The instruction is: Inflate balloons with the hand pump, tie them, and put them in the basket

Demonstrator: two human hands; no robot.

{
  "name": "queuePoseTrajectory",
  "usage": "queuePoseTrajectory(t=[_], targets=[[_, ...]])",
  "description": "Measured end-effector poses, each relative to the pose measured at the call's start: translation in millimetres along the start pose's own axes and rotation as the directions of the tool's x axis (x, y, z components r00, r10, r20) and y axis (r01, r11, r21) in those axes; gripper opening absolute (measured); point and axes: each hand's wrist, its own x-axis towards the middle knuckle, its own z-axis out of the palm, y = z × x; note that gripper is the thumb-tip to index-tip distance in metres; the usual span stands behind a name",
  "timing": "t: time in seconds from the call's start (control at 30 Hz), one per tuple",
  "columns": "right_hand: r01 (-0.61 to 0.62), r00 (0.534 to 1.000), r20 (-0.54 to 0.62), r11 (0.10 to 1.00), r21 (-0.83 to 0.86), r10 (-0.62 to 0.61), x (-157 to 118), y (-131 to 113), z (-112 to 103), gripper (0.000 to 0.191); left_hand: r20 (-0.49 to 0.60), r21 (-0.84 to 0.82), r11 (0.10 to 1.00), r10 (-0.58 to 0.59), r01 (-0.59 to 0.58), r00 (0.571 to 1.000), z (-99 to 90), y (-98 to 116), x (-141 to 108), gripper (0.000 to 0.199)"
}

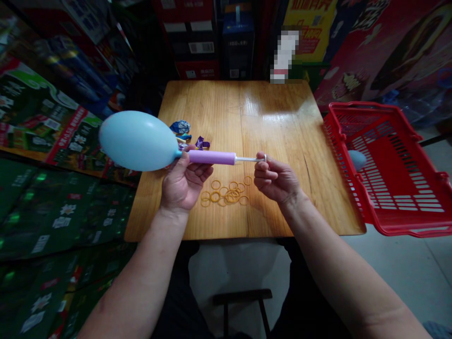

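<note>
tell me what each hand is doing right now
Left hand: closed on the purple plastic pump barrel, at the light-blue balloon's neck.
Right hand: closed on the white plastic pump handle.

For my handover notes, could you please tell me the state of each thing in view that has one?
Blue balloon: inflated, neck at the pump's nozzle.
Purple pump: rod drawn out.
Left hand: holding the pump.
Right hand: closed around the rod's end.
Small balloons: uninflated, piled.
Yellow bands: loose, some overlapping.
Red basket: upright, open-topped.
</note>
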Motion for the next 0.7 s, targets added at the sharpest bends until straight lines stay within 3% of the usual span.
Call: queuePoseTrajectory(t=[0.07, 0.23, 0.33, 0.5, 0.7], targets=[[0.026, 1.0, -0.004, 0.999, 0.018, -0.026, -1, -1, 1, 0.013, -0.012, 0.009, 0.999, 0.037, -0.037, 0.999, -1.1, 0, -1, 0.03], [-0.032, 0.998, -0.052, 0.998, 0.054, 0.035, 3, 18, 3, 0.012, 0.045, 0.015, 0.998, -0.069, 0.068, 0.997, 4.0, -17, -12, 0.031], [-0.038, 0.998, -0.055, 0.998, 0.055, 0.041, 6, 25, 3, 0.008, 0.063, 0.025, 0.998, -0.056, 0.054, 0.996, 6.9, -20, -12, 0.032], [-0.047, 0.997, -0.068, 0.999, 0.008, 0.048, 4, 12, 2, 0.01, 0.069, 0.013, 0.999, -0.047, 0.046, 0.996, 3.7, -9, -3, 0.031], [0.036, 0.995, -0.092, 0.999, 0.012, -0.035, 1, 2, 5, 0.018, -0.007, 0.008, 0.998, 0.057, -0.057, 0.998, -1.3, -6, -1, 0.032]])
